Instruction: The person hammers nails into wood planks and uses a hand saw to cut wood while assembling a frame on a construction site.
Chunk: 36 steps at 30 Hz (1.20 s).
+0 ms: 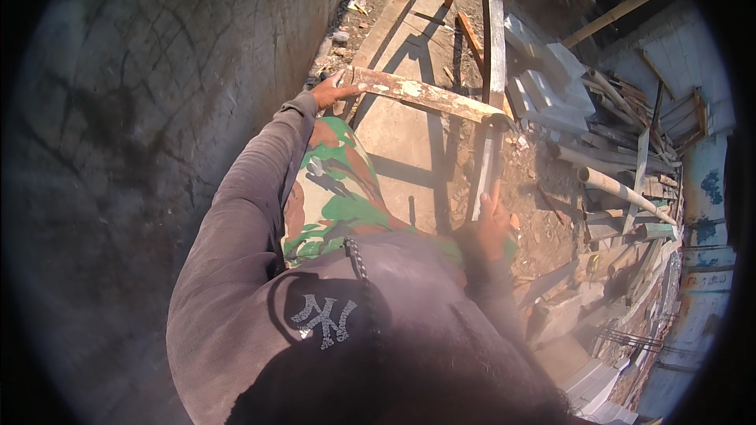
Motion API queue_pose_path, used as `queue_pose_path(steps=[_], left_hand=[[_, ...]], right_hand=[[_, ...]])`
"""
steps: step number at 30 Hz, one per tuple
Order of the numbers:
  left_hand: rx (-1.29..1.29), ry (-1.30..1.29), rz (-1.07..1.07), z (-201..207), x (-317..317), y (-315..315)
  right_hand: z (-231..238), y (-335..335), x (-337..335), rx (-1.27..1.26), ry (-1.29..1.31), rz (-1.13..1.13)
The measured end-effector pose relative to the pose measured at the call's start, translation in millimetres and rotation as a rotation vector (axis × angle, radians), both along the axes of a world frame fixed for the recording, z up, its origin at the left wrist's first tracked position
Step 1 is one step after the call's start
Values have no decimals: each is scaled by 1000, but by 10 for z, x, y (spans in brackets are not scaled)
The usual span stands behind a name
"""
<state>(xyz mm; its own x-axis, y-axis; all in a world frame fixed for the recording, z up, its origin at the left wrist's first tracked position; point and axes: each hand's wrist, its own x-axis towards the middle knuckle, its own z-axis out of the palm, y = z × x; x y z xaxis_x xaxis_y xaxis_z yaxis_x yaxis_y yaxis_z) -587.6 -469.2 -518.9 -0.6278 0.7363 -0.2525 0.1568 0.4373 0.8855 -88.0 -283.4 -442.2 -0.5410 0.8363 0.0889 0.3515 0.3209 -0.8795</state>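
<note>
Against left fingers, weathered plank

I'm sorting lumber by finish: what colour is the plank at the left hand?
The plank is brown with blotchy cream patches, best seen in the head view.

It looked like an outdoor building yard, lit by hard sunlight. A bare, stained wall bordered the left edge of the rubble-strewn ground, while a jumbled heap of poles and boards lay along its right edge.
</note>
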Motion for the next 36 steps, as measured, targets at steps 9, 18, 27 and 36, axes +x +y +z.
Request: queue_pose_path(steps=[9, 18, 27, 36], left_hand=[[61, 27, -16, -164, 77, 91], [43, 153, -99, -252, -20, 9], [-67, 256, -138, -149, 102, 254], [-63, 142, 21, -99, 144, 217]], right_hand=[[211, -381, 766, -45, 101, -289], [511, -661, 65, -1174, 69, -22], [111, -423, -734, -1990, 519, 153], [217, -418, -1078, -2056, 528, 283]])
